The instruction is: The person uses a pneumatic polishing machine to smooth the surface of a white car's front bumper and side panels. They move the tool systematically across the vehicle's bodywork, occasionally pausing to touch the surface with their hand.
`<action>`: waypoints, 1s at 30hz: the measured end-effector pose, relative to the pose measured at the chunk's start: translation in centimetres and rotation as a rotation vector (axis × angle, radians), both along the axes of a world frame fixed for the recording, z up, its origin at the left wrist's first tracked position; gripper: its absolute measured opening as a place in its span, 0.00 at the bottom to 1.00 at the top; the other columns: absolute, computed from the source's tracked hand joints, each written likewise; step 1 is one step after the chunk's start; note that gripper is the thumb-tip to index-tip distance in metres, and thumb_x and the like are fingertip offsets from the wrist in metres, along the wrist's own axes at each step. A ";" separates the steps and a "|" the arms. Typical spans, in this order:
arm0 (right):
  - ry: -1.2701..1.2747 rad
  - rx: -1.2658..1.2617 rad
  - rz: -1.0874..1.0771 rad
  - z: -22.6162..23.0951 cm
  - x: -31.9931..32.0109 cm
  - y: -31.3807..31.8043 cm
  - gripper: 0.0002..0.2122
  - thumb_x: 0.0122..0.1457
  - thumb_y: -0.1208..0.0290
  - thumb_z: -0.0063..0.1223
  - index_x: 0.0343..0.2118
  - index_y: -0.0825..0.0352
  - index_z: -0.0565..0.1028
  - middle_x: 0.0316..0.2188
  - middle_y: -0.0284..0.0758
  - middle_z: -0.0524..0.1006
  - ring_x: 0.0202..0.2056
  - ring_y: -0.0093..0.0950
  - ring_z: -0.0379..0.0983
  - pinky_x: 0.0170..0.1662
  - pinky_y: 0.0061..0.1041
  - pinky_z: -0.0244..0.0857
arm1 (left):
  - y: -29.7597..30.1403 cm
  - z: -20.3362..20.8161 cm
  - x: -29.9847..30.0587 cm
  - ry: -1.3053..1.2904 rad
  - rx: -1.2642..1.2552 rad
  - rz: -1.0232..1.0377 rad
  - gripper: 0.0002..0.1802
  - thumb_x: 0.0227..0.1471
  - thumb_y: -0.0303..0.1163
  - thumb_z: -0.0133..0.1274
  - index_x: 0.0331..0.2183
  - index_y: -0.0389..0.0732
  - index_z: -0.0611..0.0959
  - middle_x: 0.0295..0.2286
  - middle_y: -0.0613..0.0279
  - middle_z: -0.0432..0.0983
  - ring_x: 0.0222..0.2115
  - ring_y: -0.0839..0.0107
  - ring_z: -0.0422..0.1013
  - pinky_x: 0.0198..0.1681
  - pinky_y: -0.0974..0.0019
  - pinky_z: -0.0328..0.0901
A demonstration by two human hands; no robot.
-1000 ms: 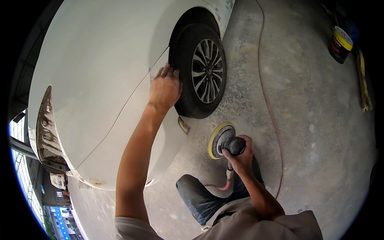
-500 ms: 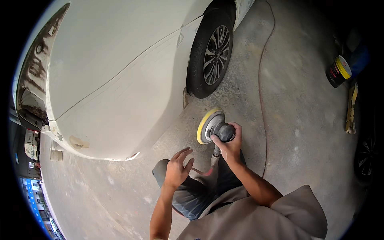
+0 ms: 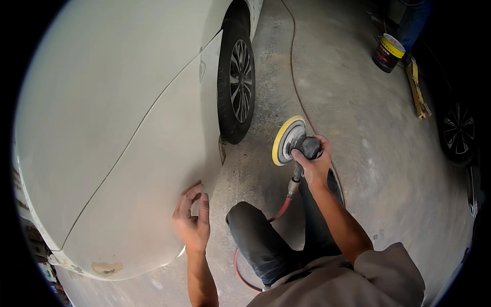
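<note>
My right hand (image 3: 316,162) is wrapped round the dark head of an air sander (image 3: 302,145). The sander is tilted on edge in the air, its round yellow-rimmed pad turned toward the car. From its handle a red hose (image 3: 282,209) runs down behind my knee. On the left, my left hand (image 3: 193,217) is raised with its fingers apart and slightly curled, holding nothing. It is in front of the lower side of a pale car's body panel (image 3: 138,204); whether the fingertips touch the panel I cannot tell. A bare brownish patch (image 3: 107,268) shows on the bumper corner.
The car's wheel (image 3: 238,82) stands ahead of the sander. A thin hose (image 3: 294,61) snakes along the concrete floor. To the far right are a black bucket with a yellow lid band (image 3: 388,52), a yellow strip-like piece (image 3: 417,89) and another dark wheel (image 3: 459,129).
My view has turned so the car fills more of the left. The left hand has come to the panel from over my knee. The sander, still in my right hand, appears farther right.
</note>
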State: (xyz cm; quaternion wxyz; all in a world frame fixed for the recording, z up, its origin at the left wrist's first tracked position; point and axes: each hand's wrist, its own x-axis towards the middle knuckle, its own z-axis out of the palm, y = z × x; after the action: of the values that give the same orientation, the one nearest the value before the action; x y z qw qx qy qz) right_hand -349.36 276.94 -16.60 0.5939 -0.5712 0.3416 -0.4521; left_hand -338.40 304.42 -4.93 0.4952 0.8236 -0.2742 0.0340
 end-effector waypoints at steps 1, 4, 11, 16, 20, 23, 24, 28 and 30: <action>0.017 -0.017 -0.004 0.2 0.1 -0.3 0.33 0.42 0.78 0.75 0.50 0.68 0.65 0.41 0.34 0.72 0.42 0.24 0.70 0.47 0.24 0.67 | -1.7 -0.2 0.1 0.065 -0.053 -0.052 0.10 0.59 0.28 0.57 0.41 0.34 0.84 0.44 0.50 0.81 0.43 0.62 0.78 0.47 0.63 0.71; -0.012 0.036 -0.033 0.8 -0.7 -0.1 0.32 0.42 0.78 0.74 0.50 0.67 0.65 0.41 0.34 0.72 0.42 0.24 0.70 0.48 0.25 0.67 | -8.5 -2.3 3.2 0.349 -0.348 -0.270 0.15 0.62 0.31 0.56 0.47 0.33 0.81 0.45 0.50 0.80 0.44 0.65 0.77 0.47 0.65 0.72; -0.057 -0.007 0.052 -4.3 -0.5 -1.2 0.32 0.43 0.80 0.71 0.51 0.67 0.65 0.45 0.35 0.70 0.45 0.25 0.68 0.51 0.26 0.64 | -20.5 -5.7 13.5 0.641 -1.259 -0.187 0.24 0.64 0.35 0.54 0.57 0.34 0.72 0.51 0.53 0.75 0.43 0.68 0.76 0.46 0.69 0.74; -0.117 -0.028 0.233 -10.0 -0.6 -4.5 0.32 0.42 0.81 0.70 0.51 0.66 0.65 0.45 0.35 0.68 0.47 0.26 0.67 0.52 0.28 0.64 | -18.5 -6.1 11.5 0.488 -1.742 -0.504 0.14 0.60 0.35 0.58 0.43 0.35 0.79 0.36 0.58 0.79 0.38 0.67 0.76 0.41 0.69 0.76; -0.161 0.055 0.316 -9.9 -0.1 -2.8 0.31 0.43 0.81 0.69 0.51 0.66 0.64 0.46 0.35 0.68 0.46 0.26 0.67 0.52 0.28 0.64 | -13.3 -5.2 8.5 0.341 -1.753 -0.506 0.17 0.60 0.38 0.57 0.45 0.38 0.75 0.36 0.59 0.77 0.39 0.70 0.76 0.37 0.72 0.76; -0.137 -0.117 0.355 -11.8 -0.5 -4.7 0.31 0.43 0.81 0.68 0.50 0.66 0.64 0.45 0.35 0.68 0.46 0.26 0.67 0.52 0.28 0.64 | -12.3 -4.9 4.7 0.211 -1.812 -0.589 0.19 0.61 0.38 0.56 0.47 0.35 0.75 0.39 0.58 0.77 0.35 0.71 0.75 0.37 0.73 0.75; -0.200 0.029 0.376 -10.2 -0.5 -3.5 0.31 0.43 0.80 0.69 0.50 0.66 0.64 0.45 0.35 0.68 0.46 0.27 0.68 0.52 0.29 0.65 | -11.5 -2.6 4.9 0.248 -1.755 -0.631 0.18 0.61 0.37 0.56 0.47 0.35 0.77 0.41 0.55 0.78 0.33 0.71 0.74 0.36 0.73 0.74; -0.164 0.131 0.391 -7.7 -0.3 -2.7 0.31 0.42 0.79 0.69 0.50 0.66 0.64 0.45 0.35 0.68 0.46 0.28 0.68 0.52 0.30 0.65 | -11.1 2.4 4.4 0.281 -1.614 -0.709 0.19 0.61 0.37 0.55 0.48 0.34 0.80 0.46 0.52 0.80 0.28 0.72 0.71 0.33 0.74 0.71; -0.115 0.112 0.391 -7.7 -0.2 -2.9 0.31 0.43 0.79 0.69 0.50 0.66 0.64 0.44 0.36 0.68 0.45 0.28 0.68 0.52 0.30 0.65 | -11.3 3.6 3.9 0.254 -1.611 -0.690 0.23 0.62 0.39 0.54 0.51 0.32 0.76 0.46 0.54 0.78 0.26 0.74 0.68 0.31 0.76 0.69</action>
State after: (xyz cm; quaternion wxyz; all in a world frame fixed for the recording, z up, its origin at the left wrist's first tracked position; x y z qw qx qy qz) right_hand -349.58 274.05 -24.30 0.7194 -0.5662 0.2145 -0.3404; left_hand -334.48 293.08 -1.36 0.9342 0.0939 -0.3431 -0.0260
